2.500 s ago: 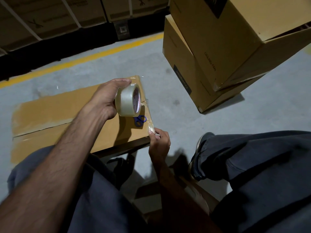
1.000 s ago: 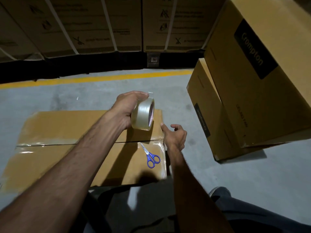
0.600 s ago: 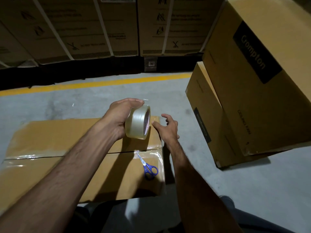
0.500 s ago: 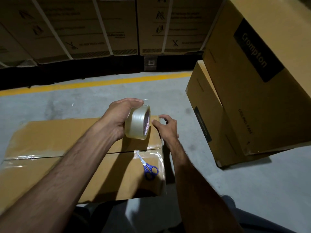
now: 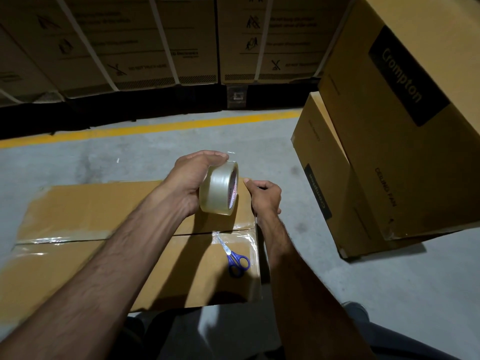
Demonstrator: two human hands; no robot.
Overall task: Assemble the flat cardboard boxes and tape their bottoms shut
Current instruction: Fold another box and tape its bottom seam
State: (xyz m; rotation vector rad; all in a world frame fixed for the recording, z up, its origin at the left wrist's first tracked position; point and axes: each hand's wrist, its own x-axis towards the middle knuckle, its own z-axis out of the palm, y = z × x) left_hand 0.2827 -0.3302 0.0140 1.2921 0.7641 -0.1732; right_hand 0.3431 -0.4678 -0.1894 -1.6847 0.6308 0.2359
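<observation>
- Cardboard box: on the floor in front of me, taped bottom facing up, long axis running left to right. A strip of clear tape already covers the centre seam between the two flaps.
- Tape roll: clear packing tape, held on edge above the far right corner of the box, core opening facing right.
- My left hand: fingers wrapped over the top of the roll, thumb underneath; a firm hold, roll off the cardboard.
- My right hand: just right of the roll, at the box's right edge, the nearer hand to that edge. Fingers curled, index and thumb narrow at the far corner; whether they pinch the tape's loose end I cannot tell.
- Scissors: blue-handled, lying closed on the near flap by the right end of the seam, blades pointing at the seam, below my right hand.
- Judgement: next strip probably goes along the right edge; the roll sits directly over it.
</observation>
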